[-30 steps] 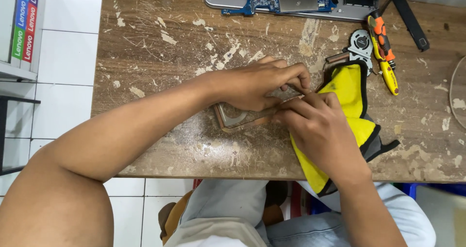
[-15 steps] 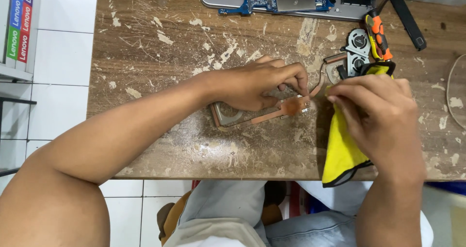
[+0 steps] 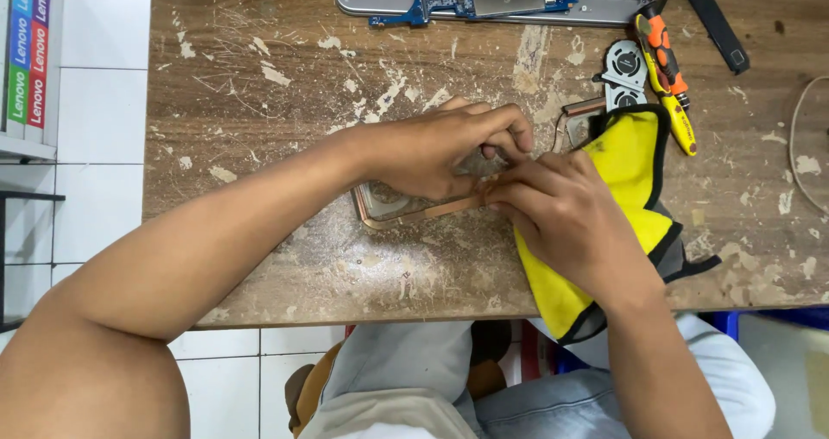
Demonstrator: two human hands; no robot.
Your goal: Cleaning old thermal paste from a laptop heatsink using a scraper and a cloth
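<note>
Copper heatsink (image 3: pixel 414 208) half-hidden, pinned under left hand (image 3: pixel 436 150) fingers | right hand (image 3: pixel 566 214) fingers grip yellow cloth (image 3: pixel 626 176)

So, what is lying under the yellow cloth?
The scratched wooden table lies under the yellow cloth; near its top edge a fan stands out. Whatever else it covers is hidden.

A single head-worn camera looked straight down, close over the worn wooden table (image 3: pixel 259 76); its near edge lay at the bottom, tiled floor (image 3: pixel 95 102) at left.
</note>
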